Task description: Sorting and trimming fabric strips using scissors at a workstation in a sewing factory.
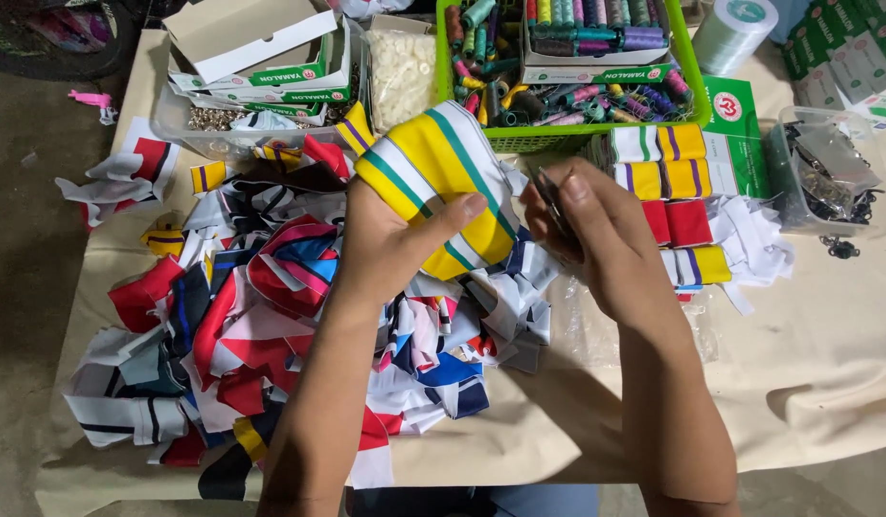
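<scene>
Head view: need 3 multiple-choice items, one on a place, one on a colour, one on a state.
1. Where is the green basket of thread spools?
A. behind the hands, at the table's far side
B. on the floor
C. on the person's lap

2. Main colour of the striped cloth piece in the left hand?
A. black
B. yellow
C. pink

3. What is the right hand doing?
A. lying flat and empty
B. pinching a small dark tool in its fingers
C. gripping a spool

A: basket sits beyond both hands.
B: yellow with white and green stripes.
B: fingers close on the tool.
</scene>
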